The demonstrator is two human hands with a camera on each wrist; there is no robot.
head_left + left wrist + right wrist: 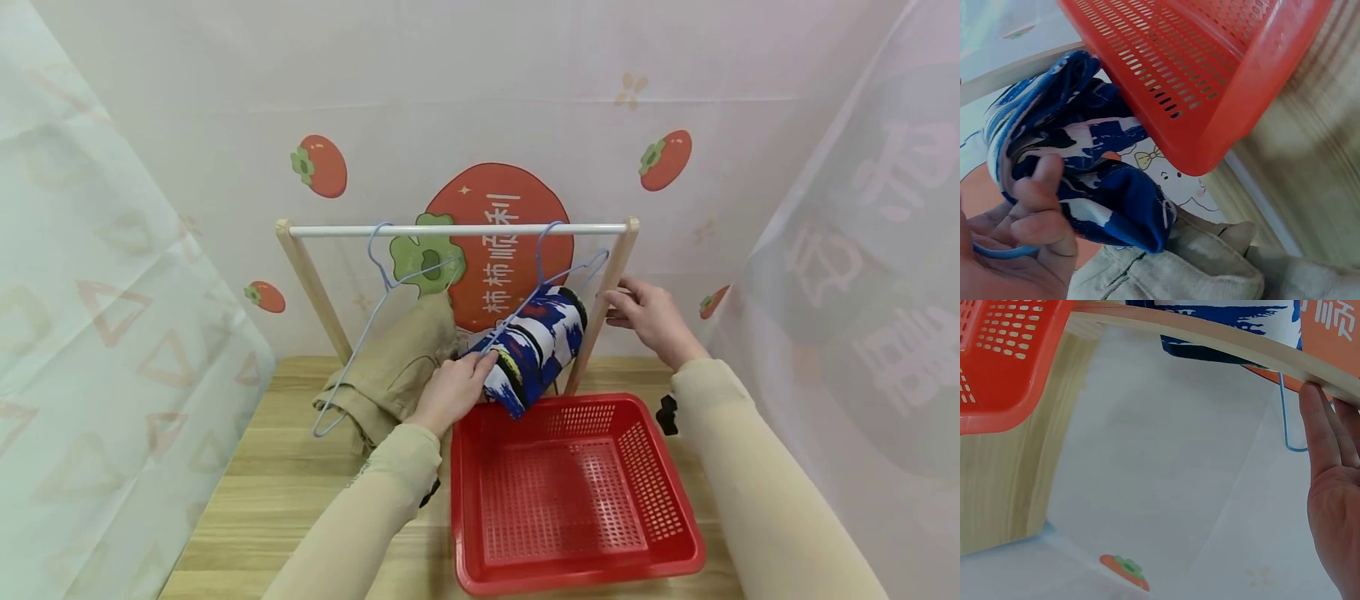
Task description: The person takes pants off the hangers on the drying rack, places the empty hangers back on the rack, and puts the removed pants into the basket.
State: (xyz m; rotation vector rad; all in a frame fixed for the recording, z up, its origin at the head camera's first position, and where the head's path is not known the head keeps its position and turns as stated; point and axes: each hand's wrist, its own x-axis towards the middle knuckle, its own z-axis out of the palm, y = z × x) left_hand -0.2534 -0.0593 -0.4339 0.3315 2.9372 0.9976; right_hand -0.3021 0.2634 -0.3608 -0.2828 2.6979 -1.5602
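Note:
My left hand (454, 389) grips the lower left end of a blue wire hanger (539, 287); the hanger's wire also shows between the curled fingers in the left wrist view. Over this hanger hangs a folded piece of clothing (542, 342) patterned in blue, white and black, slanting down to the left. My right hand (654, 318) is at the right wooden post of the rack (597, 321), its fairly straight fingers touching the post in the right wrist view. Just behind that post the hanger's other end sticks out.
A second blue hanger (369, 321) carries khaki trousers (405, 358) on the left of the white rail (465, 230). In front of the rack, a red perforated basket (693, 533) stands on the wooden table (247, 492). Printed cloth (525, 67) surrounds the table.

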